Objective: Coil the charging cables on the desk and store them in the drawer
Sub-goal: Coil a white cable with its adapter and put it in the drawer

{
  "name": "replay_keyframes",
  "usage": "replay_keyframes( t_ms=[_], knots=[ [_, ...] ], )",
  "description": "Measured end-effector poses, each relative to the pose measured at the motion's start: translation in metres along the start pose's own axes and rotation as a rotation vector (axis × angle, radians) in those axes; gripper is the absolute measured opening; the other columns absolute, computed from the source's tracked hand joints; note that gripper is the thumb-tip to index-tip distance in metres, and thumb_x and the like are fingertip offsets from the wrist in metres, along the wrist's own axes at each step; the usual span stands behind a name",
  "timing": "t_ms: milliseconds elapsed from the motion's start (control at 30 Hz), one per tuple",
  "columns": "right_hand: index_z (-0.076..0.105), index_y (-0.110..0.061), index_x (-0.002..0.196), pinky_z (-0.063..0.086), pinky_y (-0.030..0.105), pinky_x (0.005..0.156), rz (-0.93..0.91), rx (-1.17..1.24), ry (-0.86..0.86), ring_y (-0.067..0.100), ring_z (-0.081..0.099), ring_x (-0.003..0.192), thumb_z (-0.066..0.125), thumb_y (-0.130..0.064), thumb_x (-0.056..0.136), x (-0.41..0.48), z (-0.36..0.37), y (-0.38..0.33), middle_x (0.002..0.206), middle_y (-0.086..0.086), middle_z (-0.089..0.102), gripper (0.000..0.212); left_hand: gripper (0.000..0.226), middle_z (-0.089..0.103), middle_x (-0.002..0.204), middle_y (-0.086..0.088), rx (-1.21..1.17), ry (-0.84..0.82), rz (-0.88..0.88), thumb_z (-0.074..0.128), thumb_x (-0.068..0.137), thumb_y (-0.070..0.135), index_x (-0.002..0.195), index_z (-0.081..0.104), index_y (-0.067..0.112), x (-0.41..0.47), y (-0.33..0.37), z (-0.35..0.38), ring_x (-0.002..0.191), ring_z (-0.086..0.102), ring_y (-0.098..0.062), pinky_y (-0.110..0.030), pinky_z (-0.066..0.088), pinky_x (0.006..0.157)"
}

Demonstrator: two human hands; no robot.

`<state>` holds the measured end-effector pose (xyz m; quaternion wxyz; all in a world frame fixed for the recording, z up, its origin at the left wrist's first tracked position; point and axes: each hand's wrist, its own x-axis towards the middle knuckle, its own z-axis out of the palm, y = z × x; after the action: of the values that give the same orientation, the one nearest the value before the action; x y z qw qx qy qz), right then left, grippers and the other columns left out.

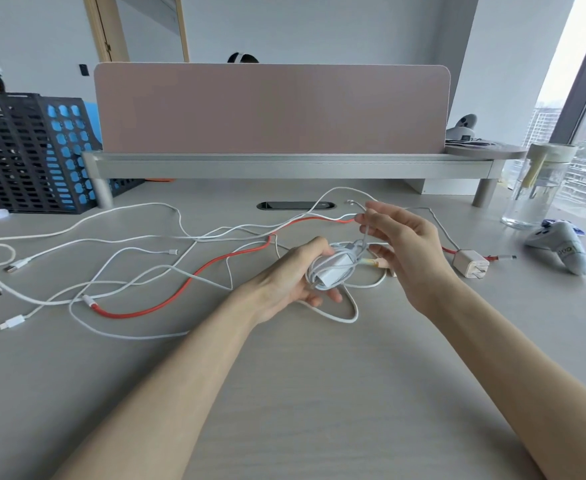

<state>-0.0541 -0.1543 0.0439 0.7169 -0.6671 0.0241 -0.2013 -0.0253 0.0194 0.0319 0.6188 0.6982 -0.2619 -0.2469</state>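
Note:
My left hand [295,275] grips a white charger block [335,268] with its white cable wound round it in several loops, just above the desk's middle. My right hand [402,244] pinches the free end of that cable [362,230] above the block, its connector [349,202] sticking up past the fingertips. A red cable [187,285] and several loose white cables [111,282] lie tangled over the desk to the left. Another white plug block [469,264] lies right of my right hand. No drawer is in view.
A monitor riser [284,164] and a pink divider [271,109] stand behind the cables. A black crate [18,154] sits far left. On the right are a glass jar [537,188] and a white game controller [561,247].

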Motion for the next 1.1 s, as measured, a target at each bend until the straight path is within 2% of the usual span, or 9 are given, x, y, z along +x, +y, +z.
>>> replay_keyframes(
  t_ms=[200, 333, 400, 467, 533, 633, 800, 933, 1100],
  knots=[
    [0.072, -0.02, 0.104, 0.051, 0.031, 0.082, 0.061, -0.056, 0.018, 0.013, 0.068, 0.102, 0.062, -0.03, 0.094, -0.002, -0.001, 0.004, 0.107, -0.002, 0.075, 0.017, 0.025, 0.056, 0.082, -0.005, -0.035, 0.195, 0.1, 0.044, 0.084, 0.036, 0.094, 0.058, 0.018, 0.006, 0.001, 0.002, 0.067, 0.053, -0.015, -0.028, 0.033, 0.053],
    [0.072, -0.014, 0.107, 0.055, 0.034, 0.088, 0.086, -0.1, 0.052, 0.018, 0.069, 0.102, 0.064, -0.028, 0.094, -0.018, -0.013, 0.009, 0.108, 0.004, 0.074, 0.021, 0.02, 0.06, 0.076, 0.001, 0.152, 0.265, 0.137, 0.044, 0.086, 0.037, 0.089, 0.056, 0.022, 0.004, 0.006, 0.018, 0.072, 0.056, -0.014, -0.029, 0.037, 0.062],
    [0.072, -0.012, 0.106, 0.058, 0.028, 0.083, 0.078, -0.096, 0.078, 0.016, 0.069, 0.096, 0.064, -0.027, 0.094, -0.029, -0.028, 0.003, 0.107, 0.006, 0.074, 0.02, 0.019, 0.062, 0.085, 0.005, 0.25, 0.27, 0.167, 0.044, 0.091, 0.036, 0.096, 0.057, 0.023, 0.005, 0.01, 0.035, 0.073, 0.057, -0.011, -0.025, 0.039, 0.063],
    [0.072, -0.016, 0.102, 0.054, 0.023, 0.076, 0.058, -0.115, 0.106, 0.011, 0.067, 0.09, 0.063, -0.028, 0.095, -0.041, -0.044, -0.006, 0.1, 0.001, 0.074, 0.017, 0.02, 0.063, 0.095, 0.004, 0.282, 0.271, 0.195, 0.043, 0.096, 0.031, 0.107, 0.058, 0.023, 0.01, 0.017, 0.056, 0.076, 0.058, -0.011, -0.016, 0.041, 0.059],
    [0.071, -0.018, 0.104, 0.05, 0.024, 0.076, 0.034, -0.132, 0.141, 0.006, 0.066, 0.086, 0.06, -0.029, 0.096, -0.055, -0.062, -0.015, 0.092, -0.007, 0.073, 0.017, 0.026, 0.062, 0.091, 0.004, 0.315, 0.234, 0.21, 0.043, 0.093, 0.037, 0.111, 0.057, 0.024, 0.013, 0.025, 0.081, 0.072, 0.058, -0.006, -0.02, 0.041, 0.061],
    [0.07, -0.019, 0.103, 0.048, 0.025, 0.074, -0.004, -0.111, 0.255, 0.009, 0.065, 0.084, 0.055, -0.02, 0.096, -0.078, -0.1, -0.031, 0.088, -0.007, 0.07, 0.017, 0.038, 0.06, 0.083, 0.005, 0.36, 0.156, 0.208, 0.038, 0.081, 0.047, 0.108, 0.057, 0.028, 0.016, 0.031, 0.126, 0.064, 0.057, -0.001, -0.029, 0.041, 0.066],
    [0.069, -0.018, 0.111, 0.047, 0.025, 0.074, -0.035, -0.211, 0.41, 0.013, 0.063, 0.092, 0.041, -0.008, 0.097, -0.123, -0.176, -0.053, 0.101, -0.004, 0.071, 0.032, 0.031, 0.053, 0.091, -0.002, 0.296, 0.056, 0.163, 0.036, 0.098, 0.034, 0.114, 0.054, 0.015, 0.02, 0.028, 0.212, 0.054, 0.056, 0.002, -0.028, 0.04, 0.063],
    [0.068, -0.02, 0.113, 0.05, 0.026, 0.078, -0.016, -0.312, 0.516, 0.014, 0.064, 0.095, 0.036, -0.007, 0.098, -0.164, -0.238, -0.065, 0.106, -0.003, 0.07, 0.038, 0.031, 0.057, 0.097, -0.007, 0.194, -0.019, 0.115, 0.037, 0.097, 0.035, 0.114, 0.053, 0.014, 0.021, 0.028, 0.286, 0.073, 0.06, -0.016, -0.029, 0.041, 0.058],
    [0.069, -0.015, 0.113, 0.049, 0.023, 0.075, -0.005, -0.36, 0.675, 0.011, 0.063, 0.083, 0.033, -0.001, 0.094, -0.21, -0.298, -0.076, 0.096, -0.004, 0.07, 0.043, 0.032, 0.057, 0.106, -0.005, 0.151, -0.098, 0.102, 0.037, 0.097, 0.038, 0.12, 0.049, 0.018, 0.009, 0.034, 0.364, 0.081, 0.06, -0.019, -0.03, 0.042, 0.059]
  ],
)
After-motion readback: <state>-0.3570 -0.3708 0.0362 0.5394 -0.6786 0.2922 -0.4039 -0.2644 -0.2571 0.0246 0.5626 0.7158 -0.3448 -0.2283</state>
